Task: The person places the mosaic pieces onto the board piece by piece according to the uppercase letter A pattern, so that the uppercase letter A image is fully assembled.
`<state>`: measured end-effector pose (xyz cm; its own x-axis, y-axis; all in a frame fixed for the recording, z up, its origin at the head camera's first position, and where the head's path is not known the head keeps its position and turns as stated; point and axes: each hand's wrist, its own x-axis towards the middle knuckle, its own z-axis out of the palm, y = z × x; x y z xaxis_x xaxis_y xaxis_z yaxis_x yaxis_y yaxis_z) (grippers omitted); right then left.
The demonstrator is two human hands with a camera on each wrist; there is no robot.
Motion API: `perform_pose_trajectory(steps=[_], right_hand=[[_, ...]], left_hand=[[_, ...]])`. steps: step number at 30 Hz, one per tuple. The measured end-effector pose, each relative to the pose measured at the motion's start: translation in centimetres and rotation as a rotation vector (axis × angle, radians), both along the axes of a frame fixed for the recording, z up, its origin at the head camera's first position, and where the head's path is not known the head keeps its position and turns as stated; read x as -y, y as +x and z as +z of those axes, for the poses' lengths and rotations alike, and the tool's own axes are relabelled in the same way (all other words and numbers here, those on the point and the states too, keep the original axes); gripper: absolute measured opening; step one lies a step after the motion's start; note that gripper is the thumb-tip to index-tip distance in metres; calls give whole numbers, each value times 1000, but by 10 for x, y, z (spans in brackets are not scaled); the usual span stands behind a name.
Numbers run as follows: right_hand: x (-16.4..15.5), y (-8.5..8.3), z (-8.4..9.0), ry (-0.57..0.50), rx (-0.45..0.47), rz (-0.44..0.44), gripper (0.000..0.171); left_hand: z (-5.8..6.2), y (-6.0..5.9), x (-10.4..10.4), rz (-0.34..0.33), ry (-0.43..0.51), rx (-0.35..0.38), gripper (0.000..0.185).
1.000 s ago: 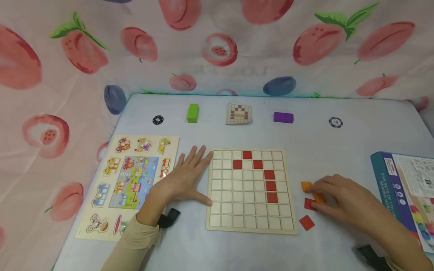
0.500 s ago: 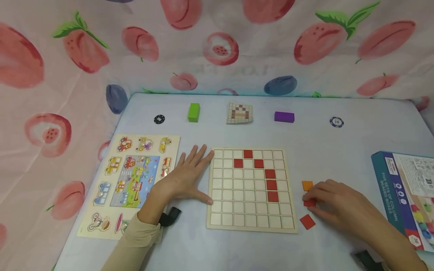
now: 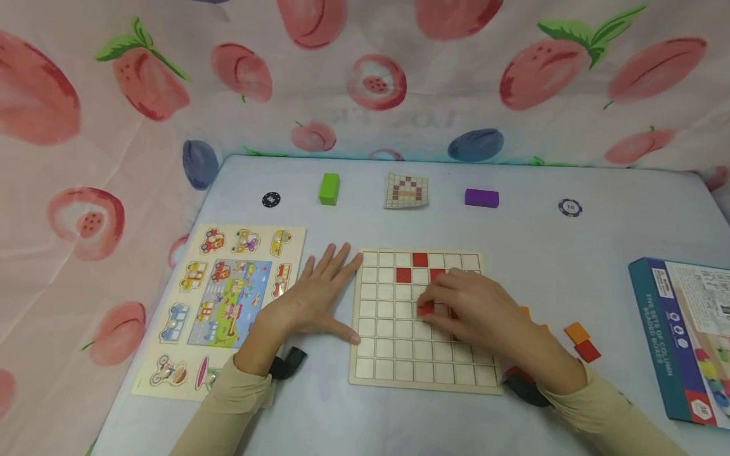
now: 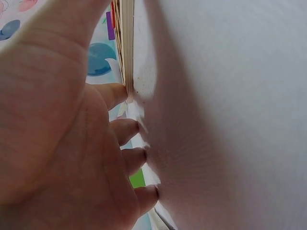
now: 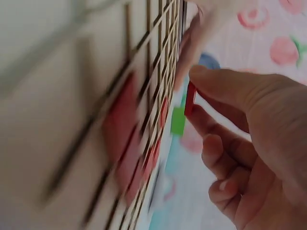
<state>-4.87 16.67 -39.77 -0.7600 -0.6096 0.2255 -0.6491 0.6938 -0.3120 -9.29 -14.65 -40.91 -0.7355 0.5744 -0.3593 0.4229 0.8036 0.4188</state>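
A pale counter [image 3: 570, 253], backed by a peach-print cloth [image 3: 399, 76], carries a wooden grid board [image 3: 393, 367]. The right hand [image 3: 473, 310] pinches a red tile [image 3: 424, 308] over the board's middle; the left hand [image 3: 313, 301], fingers spread, lies flat against its left edge.

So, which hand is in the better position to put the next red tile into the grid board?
Right. The right hand already pinches a red tile above the grid board. The left hand lies flat at the board's left edge and holds nothing.
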Motion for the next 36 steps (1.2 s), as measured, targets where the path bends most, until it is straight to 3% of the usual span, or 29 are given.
perform_pose_trajectory(steps=[5, 9, 19, 22, 26, 30, 36], right_hand=[[43, -26, -1, 61, 10, 32, 12], [60, -37, -5, 119, 41, 14, 7], [59, -37, -8, 132, -22, 52, 9], [51, -33, -8, 123, 1, 45, 12], [28, -25, -7, 81, 105, -29, 16], [-4, -12, -5, 67, 184, -160, 18], [-58, 18, -5, 26, 180, -370, 23]], left_hand=[[0, 0, 0, 1, -14, 2, 145], [-1, -1, -2, -1, -7, 13, 144], [1, -1, -1, -1, -22, 3, 145], [-1, -1, 0, 2, -22, 8, 145], [-2, 0, 0, 5, -19, 2, 146], [-1, 0, 0, 3, -1, -3, 145], [-1, 0, 0, 7, 11, 3, 144]])
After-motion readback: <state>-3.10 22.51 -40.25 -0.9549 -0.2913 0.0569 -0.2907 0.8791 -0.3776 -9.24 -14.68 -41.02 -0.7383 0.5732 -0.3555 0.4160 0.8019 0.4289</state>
